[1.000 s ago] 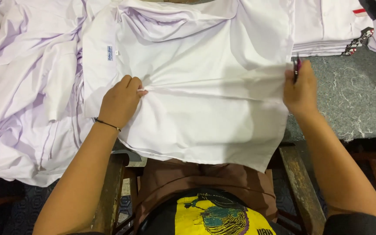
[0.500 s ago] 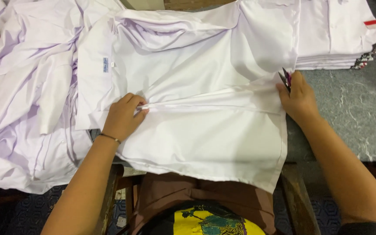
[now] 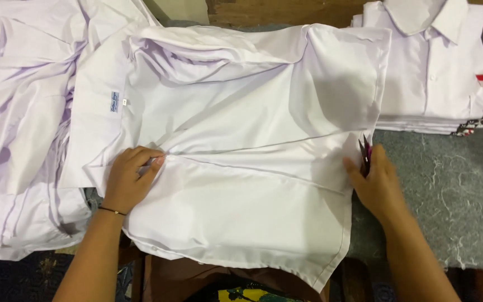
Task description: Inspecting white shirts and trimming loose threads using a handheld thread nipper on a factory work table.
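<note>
Grey felt-like work surface [image 3: 454, 207], scattered with pale thread scraps, bare only to the right of the white shirt [image 3: 241, 168]. A strip of brown wooden board [image 3: 286, 11] runs along the far edge behind the shirt. Dim room; dark floor shows below the near edge.

The white shirt lies spread flat in the middle of the surface, collar end to the left with a small blue label [image 3: 114, 102], a long crease running across its middle. Its near hem hangs over the table edge toward the person's lap.

Left of the shirt: a loose heap of white garments [image 3: 18, 123], rumpled, touching and partly under the shirt's collar side. Beyond the shirt's right edge: a neat stack of folded shirts [image 3: 437, 84], topmost with a red stripe on the pocket, just beside the spread shirt.

Left hand [image 3: 129, 179], thin dark band at the wrist, pinches the cloth at the left end of the crease, fingers closed on a small fold. Right hand [image 3: 375, 182] sits at the shirt's right edge at the crease's other end, closed around a small dark clipper [image 3: 364, 154] with a pinkish part; probably thread snips, view too small to be sure. Whether it also grips the cloth, I cannot tell.

Open room: the grey patch right of the shirt, below the folded stack.
</note>
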